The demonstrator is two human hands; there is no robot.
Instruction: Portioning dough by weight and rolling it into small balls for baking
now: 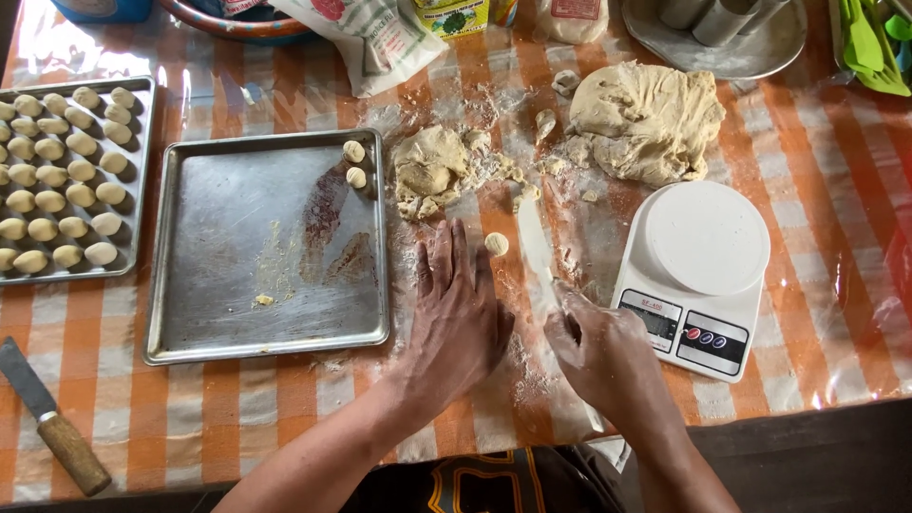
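Two dough balls [354, 163] on tray [237, 313], one by left hand [456, 313], right hand [598, 351] gripping knife [535, 249]

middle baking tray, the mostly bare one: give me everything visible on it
The middle baking tray is a rectangular, shallow-rimmed sheet of dull grey metal, scuffed and smeared, lying flat on the orange-checked tablecloth. Two small dough balls sit near its top right corner, one above the other. Pale crumbs and a yellowish smear mark its lower middle. A filled tray of dough balls lies to its left, a dough lump to its right. The left hand rests just past its lower right corner, apart from it.
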